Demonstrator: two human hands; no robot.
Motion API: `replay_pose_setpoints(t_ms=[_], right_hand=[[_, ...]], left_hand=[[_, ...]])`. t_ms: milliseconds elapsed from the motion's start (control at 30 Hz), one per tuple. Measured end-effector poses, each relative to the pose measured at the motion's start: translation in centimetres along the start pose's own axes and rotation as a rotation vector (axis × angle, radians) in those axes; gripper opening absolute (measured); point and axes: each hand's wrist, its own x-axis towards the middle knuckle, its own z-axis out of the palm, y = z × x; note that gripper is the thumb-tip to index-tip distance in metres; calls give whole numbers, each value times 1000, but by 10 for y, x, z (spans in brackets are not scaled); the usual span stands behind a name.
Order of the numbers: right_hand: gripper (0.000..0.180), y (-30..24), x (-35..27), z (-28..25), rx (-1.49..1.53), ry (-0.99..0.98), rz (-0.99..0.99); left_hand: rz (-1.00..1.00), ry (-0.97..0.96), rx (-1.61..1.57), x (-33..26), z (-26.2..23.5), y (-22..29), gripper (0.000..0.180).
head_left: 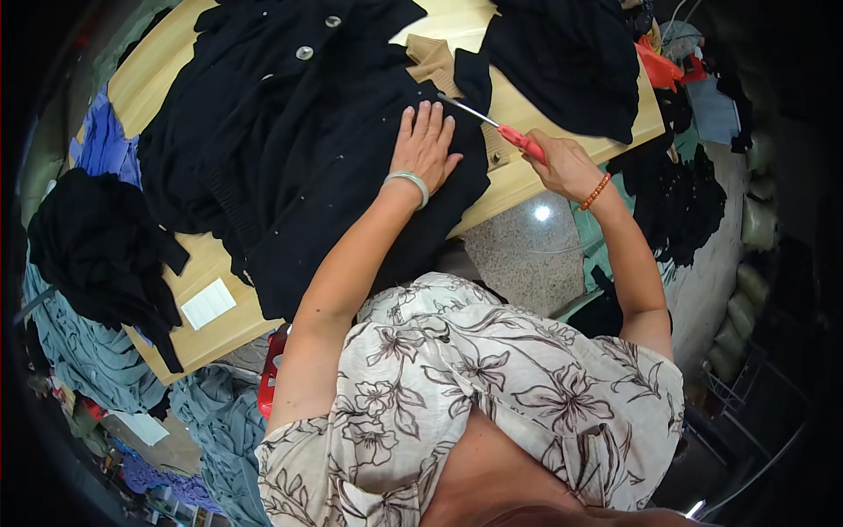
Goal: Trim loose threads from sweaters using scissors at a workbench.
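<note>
A black knitted garment point(316, 167) with light round buttons lies spread over the wooden table point(518, 186). Palm down on it, my left hand point(424, 156) rests with the fingers stretched out, a pale green bangle at its wrist. My right hand point(569, 165) is closed round the red handle of a tool with a thin metal shaft point(522, 142). The tip of the shaft meets the black cloth just beyond my left fingertips; its exact shape is too small to tell. A tan knitted piece point(432, 60) shows beside and partly under the black cloth.
Another black garment point(562, 66) covers the far right of the table. Bunched black cloth point(105, 246) and a white paper slip point(208, 304) lie at the left. Grey-blue cloth point(88, 338) is heaped beyond the left edge, and more black cloth point(680, 202) hangs at the right.
</note>
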Motion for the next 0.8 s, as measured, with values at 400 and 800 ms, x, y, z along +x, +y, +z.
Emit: replay_pose_setpoints(t_ms=[400,800], right_hand=[[24,-52,9,-18,-53,-195,-168],[29,-137,34,16,-165,-233,-520]], left_hand=[[-23,-18,-9,-4,8,0,64],[26,55,94,-11,31,-4,55]])
